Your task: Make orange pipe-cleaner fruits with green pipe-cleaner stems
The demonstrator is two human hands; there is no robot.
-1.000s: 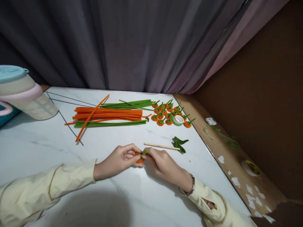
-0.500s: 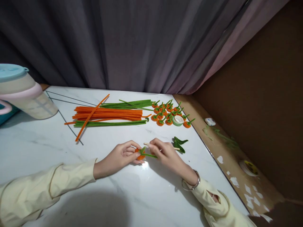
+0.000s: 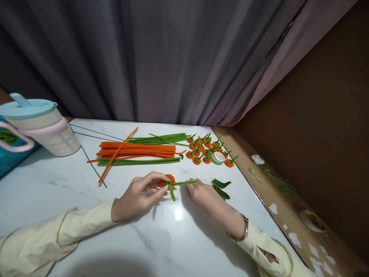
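Observation:
My left hand [image 3: 138,196] pinches a small orange pipe-cleaner pumpkin [image 3: 170,178] between thumb and fingers. A long green pipe cleaner [image 3: 183,183] sticks out of its top to the right, and a short green end [image 3: 172,193] points down toward me. Just right of it, my right hand [image 3: 204,194] rests low over the table with its fingers curled and mostly hidden from view. I cannot make out what, if anything, is in them. Dark green leaf-shaped pieces [image 3: 221,188] lie beside that hand.
Behind my hands lie orange pipe cleaners [image 3: 138,150] and green ones [image 3: 161,138]. To their right stand several finished pumpkins [image 3: 197,159] around a roll of green tape [image 3: 218,157]. A lidded cup [image 3: 54,132] is at the left. Paper scraps [image 3: 294,239] lie beyond the table's right edge.
The pumpkin has turned in my left hand, so its short green end now points down. My right hand has let go of the long green stem and lowered; its wooden stick no longer shows.

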